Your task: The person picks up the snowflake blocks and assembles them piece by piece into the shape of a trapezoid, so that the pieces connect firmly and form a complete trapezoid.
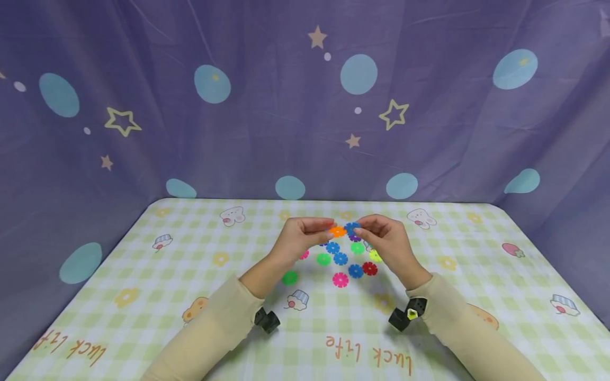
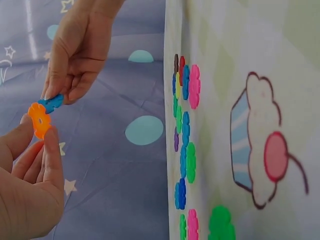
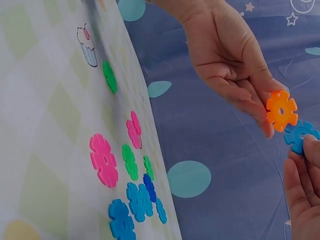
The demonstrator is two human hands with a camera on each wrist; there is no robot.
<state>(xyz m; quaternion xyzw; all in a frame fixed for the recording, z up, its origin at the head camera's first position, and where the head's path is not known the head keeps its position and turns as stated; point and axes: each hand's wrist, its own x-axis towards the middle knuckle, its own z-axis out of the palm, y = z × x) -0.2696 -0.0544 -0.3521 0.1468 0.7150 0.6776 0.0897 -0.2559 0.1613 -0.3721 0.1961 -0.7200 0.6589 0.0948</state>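
Note:
My left hand (image 1: 296,241) pinches an orange snowflake disc (image 3: 282,111), a flat plastic piece with notches round its rim and a hole in the middle. Between the thumb and fingers of my right hand (image 1: 388,244) is a blue snowflake disc (image 3: 301,136). Both pieces are held up above the table, and their edges meet at an angle in the two wrist views. Below the hands, loose discs lie flat, among them a pink disc (image 1: 340,280), a red disc (image 1: 370,269), a blue disc (image 1: 355,271) and a green disc (image 1: 289,278).
A checked tablecloth (image 1: 190,270) with cartoon prints covers the table. Several more discs, such as a light green disc (image 1: 357,247) and a yellow disc (image 1: 375,256), lie partly under the hands. A purple curtain (image 1: 267,132) hangs behind the table's far edge.

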